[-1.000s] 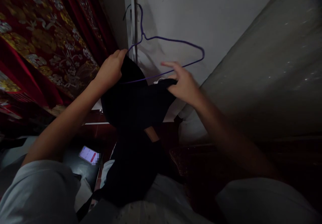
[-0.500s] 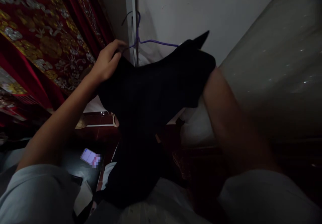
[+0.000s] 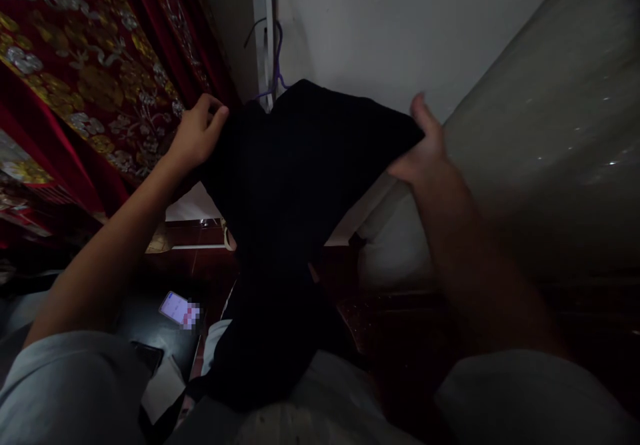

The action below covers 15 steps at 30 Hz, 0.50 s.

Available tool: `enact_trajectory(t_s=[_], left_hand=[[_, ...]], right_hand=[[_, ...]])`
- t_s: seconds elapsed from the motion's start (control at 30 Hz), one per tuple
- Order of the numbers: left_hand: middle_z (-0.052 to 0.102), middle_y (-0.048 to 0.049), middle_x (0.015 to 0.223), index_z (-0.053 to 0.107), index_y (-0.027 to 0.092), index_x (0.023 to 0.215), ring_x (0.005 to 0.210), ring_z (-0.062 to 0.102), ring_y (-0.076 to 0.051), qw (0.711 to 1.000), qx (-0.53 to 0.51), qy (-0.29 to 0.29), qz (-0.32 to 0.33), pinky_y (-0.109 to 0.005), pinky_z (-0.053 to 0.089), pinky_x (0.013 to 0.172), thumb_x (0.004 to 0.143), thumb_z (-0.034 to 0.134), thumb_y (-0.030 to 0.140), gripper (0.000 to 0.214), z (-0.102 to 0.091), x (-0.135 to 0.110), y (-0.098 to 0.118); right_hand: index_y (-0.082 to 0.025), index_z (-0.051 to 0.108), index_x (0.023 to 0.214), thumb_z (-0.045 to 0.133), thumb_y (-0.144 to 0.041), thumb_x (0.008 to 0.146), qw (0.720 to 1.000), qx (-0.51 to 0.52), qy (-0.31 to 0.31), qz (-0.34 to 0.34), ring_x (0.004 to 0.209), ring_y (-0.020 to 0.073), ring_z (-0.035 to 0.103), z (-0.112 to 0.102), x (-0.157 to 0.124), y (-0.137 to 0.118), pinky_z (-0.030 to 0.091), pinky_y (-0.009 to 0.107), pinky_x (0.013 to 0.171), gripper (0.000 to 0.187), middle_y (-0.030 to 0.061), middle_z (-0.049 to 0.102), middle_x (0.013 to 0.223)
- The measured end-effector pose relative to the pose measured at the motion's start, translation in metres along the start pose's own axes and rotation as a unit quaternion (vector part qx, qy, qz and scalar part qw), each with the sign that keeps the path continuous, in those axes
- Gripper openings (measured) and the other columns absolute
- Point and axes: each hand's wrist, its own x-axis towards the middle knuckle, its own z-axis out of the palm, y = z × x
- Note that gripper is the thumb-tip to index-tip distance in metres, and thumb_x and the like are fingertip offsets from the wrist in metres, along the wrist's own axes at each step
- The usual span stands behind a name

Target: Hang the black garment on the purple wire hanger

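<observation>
A dark black garment (image 3: 290, 178) hangs down in front of me on a purple hanger (image 3: 278, 75), and its lower part reaches my lap. Only the hanger's hook and a short piece of its neck show above the cloth. My left hand (image 3: 197, 131) is closed on the garment's upper left corner, with the thumb on the near side. At the upper right, my right hand (image 3: 425, 143) pinches the outer corner of the cloth and holds it stretched sideways; its thumb points up. Folds and seams are lost in the darkness.
Beyond the hanger stands a pale upright rail (image 3: 270, 5) before a grey wall (image 3: 400, 25). Red curtains (image 3: 100, 78) with gold and silver patterns hang at left. A lit phone (image 3: 175, 308) lies on a black surface (image 3: 150, 298). A large translucent covered bulk (image 3: 540, 165) fills the right.
My right hand, hidden inside the cloth before, has come out and now grips its right corner. The cloth is stretched into a point there and covers the hanger's right arm.
</observation>
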Motion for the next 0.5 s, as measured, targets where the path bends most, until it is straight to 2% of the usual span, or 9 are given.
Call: enact_trajectory(t_s=[0.03,0.1,0.17,0.23,0.3,0.33,0.4,0.43,0.5], left_hand=[[0.07,-0.0013,0.096,0.06,0.02,0.114,0.092,0.058,-0.015,1.0,0.014,-0.006,0.008,-0.032,0.044,0.087,0.106,0.045,0.043,0.028,0.001,0.0,0.006],[0.07,-0.0012,0.095,0.06,0.021,0.113,0.096,0.06,-0.016,0.999,0.038,-0.007,0.024,-0.033,0.045,0.092,0.106,0.046,0.035,0.021,0.003,0.003,0.019],[0.071,-0.0024,0.104,0.056,0.02,0.123,0.103,0.062,-0.016,0.997,0.043,0.026,0.052,-0.034,0.046,0.097,0.104,0.046,0.023,0.021,0.003,0.007,0.032],[0.067,-0.0077,0.124,0.05,0.018,0.132,0.117,0.062,-0.017,0.989,0.028,0.073,0.122,-0.035,0.046,0.104,0.099,0.051,0.013,0.034,0.001,0.008,0.044],[0.061,-0.013,0.135,0.051,0.017,0.131,0.128,0.057,-0.019,0.973,-0.005,0.123,0.196,-0.035,0.044,0.112,0.097,0.057,0.012,0.035,-0.004,0.007,0.055],[0.061,-0.0141,0.134,0.056,0.016,0.126,0.129,0.057,-0.021,0.969,-0.043,0.134,0.204,-0.037,0.043,0.114,0.098,0.057,0.014,0.028,-0.008,0.005,0.061],[0.065,-0.0146,0.124,0.061,0.012,0.118,0.121,0.064,-0.023,0.971,-0.184,0.085,0.128,-0.042,0.048,0.111,0.107,0.048,0.025,0.022,-0.017,0.002,0.074],[0.067,-0.0145,0.121,0.062,0.009,0.117,0.118,0.068,-0.023,0.96,-0.272,0.032,0.057,-0.044,0.051,0.109,0.111,0.036,0.032,0.035,-0.021,0.001,0.081],[0.067,-0.0147,0.124,0.06,0.007,0.121,0.121,0.069,-0.022,0.914,-0.394,-0.077,-0.068,-0.046,0.054,0.107,0.115,0.012,0.04,0.058,-0.029,-0.005,0.091]], right_hand=[[-0.017,0.075,0.093,0.033,-0.062,0.105,0.999,0.027,-0.008,0.029,0.099,0.0225,0.071,-0.002,-0.001,-0.003,0.053,0.042,0.083,0.063,0.0138,0.076,0.106],[-0.019,0.072,0.086,0.052,-0.058,0.098,0.996,0.076,-0.008,0.047,0.101,0.0246,0.071,-0.006,-0.003,-0.014,0.053,0.043,0.085,0.045,0.0129,0.076,0.102],[-0.021,0.068,0.083,0.066,-0.052,0.09,0.994,0.11,0.015,-0.002,0.105,0.0281,0.071,-0.006,-0.007,-0.028,0.056,0.044,0.089,0.032,0.0134,0.075,0.104],[-0.023,0.066,0.082,0.07,-0.054,0.085,0.986,0.149,0.047,-0.058,0.112,0.0321,0.069,-0.006,-0.014,-0.042,0.057,0.047,0.092,0.032,0.0141,0.073,0.11],[-0.024,0.067,0.083,0.072,-0.058,0.082,0.977,0.175,0.073,-0.094,0.122,0.036,0.066,-0.006,-0.026,-0.056,0.058,0.049,0.095,0.035,0.0128,0.073,0.114],[-0.025,0.068,0.083,0.071,-0.06,0.082,0.975,0.172,0.089,-0.108,0.129,0.0373,0.062,-0.006,-0.035,-0.062,0.058,0.049,0.097,0.036,0.0111,0.073,0.113],[-0.026,0.07,0.085,0.064,-0.062,0.088,0.98,0.113,0.095,-0.137,0.14,0.0372,0.054,-0.002,-0.058,-0.075,0.054,0.05,0.106,0.037,0.0061,0.074,0.111],[-0.027,0.072,0.089,0.06,-0.061,0.092,0.984,0.059,0.071,-0.155,0.144,0.0358,0.051,0.0,-0.071,-0.082,0.05,0.051,0.113,0.036,0.0028,0.074,0.112],[-0.031,0.076,0.102,0.065,-0.057,0.091,0.981,-0.049,-0.054,-0.178,0.142,0.0341,0.054,0.008,-0.096,-0.095,0.044,0.051,0.12,0.031,-0.0025,0.073,0.115]])
